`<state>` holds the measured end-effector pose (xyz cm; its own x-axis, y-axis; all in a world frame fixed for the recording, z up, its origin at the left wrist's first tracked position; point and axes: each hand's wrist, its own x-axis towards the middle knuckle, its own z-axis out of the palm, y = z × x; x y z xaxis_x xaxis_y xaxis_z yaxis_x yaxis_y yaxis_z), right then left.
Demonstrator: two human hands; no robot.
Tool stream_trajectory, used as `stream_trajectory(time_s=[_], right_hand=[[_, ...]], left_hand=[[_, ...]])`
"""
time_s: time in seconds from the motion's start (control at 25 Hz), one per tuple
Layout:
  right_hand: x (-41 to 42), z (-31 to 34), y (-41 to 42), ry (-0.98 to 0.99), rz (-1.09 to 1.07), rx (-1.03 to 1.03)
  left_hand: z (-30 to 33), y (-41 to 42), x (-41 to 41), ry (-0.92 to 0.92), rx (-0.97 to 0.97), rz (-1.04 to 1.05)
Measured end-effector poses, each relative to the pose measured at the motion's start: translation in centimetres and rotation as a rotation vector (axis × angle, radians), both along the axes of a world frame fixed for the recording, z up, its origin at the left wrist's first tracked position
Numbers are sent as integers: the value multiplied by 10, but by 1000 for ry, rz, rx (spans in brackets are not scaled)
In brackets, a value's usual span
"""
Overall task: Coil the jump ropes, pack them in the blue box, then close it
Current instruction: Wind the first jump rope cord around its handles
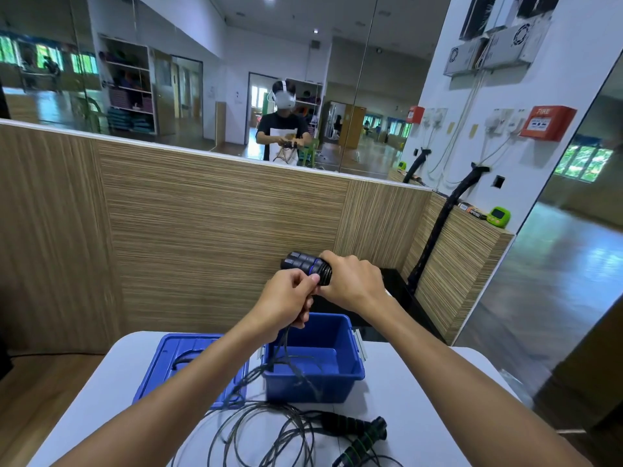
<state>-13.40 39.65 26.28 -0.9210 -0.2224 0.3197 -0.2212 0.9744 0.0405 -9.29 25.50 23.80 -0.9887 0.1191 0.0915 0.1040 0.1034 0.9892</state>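
My right hand point(352, 279) grips a pair of black jump-rope handles with a blue ring point(305, 263), held together above the table, with rope wound round them. My left hand point(288, 301) pinches the black rope point(286, 335) just beside the handles; the rope hangs down from it over the open blue box point(340, 372). The box's blue lid point(178, 362) lies flat to its left. A second jump rope with black-and-green handles point(357, 436) lies loose on the white table point(114, 399) near the front edge.
Loose rope loops point(266, 433) spread over the table in front of the box. A wood-panelled wall with a mirror above stands behind the table. A green timer point(499, 216) sits on a ledge at right.
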Motion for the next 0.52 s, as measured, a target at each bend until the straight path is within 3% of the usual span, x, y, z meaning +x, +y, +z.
stream_trajectory(time_s=[0.12, 0.24, 0.36, 0.52], right_hand=[[-2, -2, 3, -26, 8, -46], [-3, -4, 5, -95, 21, -109], [-4, -7, 3, -182, 43, -180], [-3, -5, -1, -304, 130, -289]], left_hand=[[-4, -3, 2, 41, -95, -6], [-9, -12, 2, -33, -79, -143], [-27, -26, -3, 124, -315, -154], [-46, -39, -5, 220, -389, -123]])
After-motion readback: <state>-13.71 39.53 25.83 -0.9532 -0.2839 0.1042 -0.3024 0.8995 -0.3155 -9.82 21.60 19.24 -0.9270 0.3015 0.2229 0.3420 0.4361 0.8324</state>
